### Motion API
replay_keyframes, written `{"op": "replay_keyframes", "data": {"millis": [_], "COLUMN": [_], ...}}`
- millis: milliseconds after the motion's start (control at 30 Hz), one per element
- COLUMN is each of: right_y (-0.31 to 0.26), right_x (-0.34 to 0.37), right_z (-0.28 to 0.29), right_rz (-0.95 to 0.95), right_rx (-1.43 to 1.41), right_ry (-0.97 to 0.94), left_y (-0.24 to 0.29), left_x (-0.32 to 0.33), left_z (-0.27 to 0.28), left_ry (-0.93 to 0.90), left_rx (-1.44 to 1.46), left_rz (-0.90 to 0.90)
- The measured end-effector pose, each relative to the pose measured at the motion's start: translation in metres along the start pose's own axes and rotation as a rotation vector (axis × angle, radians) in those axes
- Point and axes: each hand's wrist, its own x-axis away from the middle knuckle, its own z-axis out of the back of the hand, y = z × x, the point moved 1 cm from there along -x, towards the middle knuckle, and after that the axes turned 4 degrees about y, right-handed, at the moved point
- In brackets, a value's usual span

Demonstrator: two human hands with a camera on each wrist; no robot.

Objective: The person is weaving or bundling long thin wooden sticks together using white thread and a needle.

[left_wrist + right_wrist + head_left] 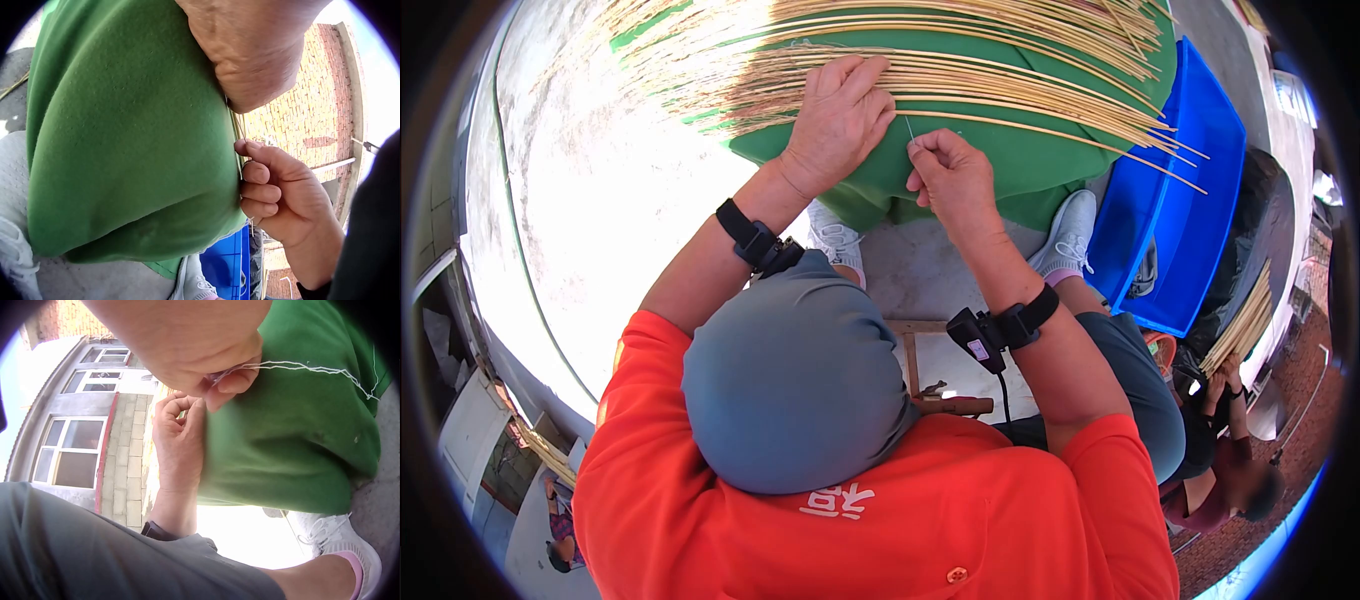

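Observation:
Long dry straw-coloured stalks [1020, 88] lie side by side over a green cloth [131, 137]. My left hand [840, 118] lies across the near stalks, its fingers bent over them and its thumb side toward the right hand. Just right of it, my right hand [955, 182] pinches a thin white thread [294, 365] between thumb and forefinger. A short taut length rises from these fingertips toward the stalks in the head view. In the right wrist view, a loose double strand trails from the hand across the cloth. The left fingertips are partly hidden in the left wrist view.
A blue plastic bin [1165, 225] stands right of the cloth. White shoes [1068, 232] flank the cloth's near edge. At the far right another person's hands [1225, 378] hold a bundle of stalks [1245, 320]. A brick wall [312, 94] rises behind.

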Motion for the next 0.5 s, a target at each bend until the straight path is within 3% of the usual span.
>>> {"op": "replay_keyframes", "data": {"millis": [500], "right_y": [0.0041], "right_x": [0.0015], "right_z": [-0.0007], "right_rz": [0.011], "right_rx": [0.005], "right_ry": [0.005], "left_y": [-0.0006], "left_x": [0.0021], "left_z": [-0.0019], "left_ry": [-0.046], "left_rx": [-0.026], "left_rz": [-0.031]}}
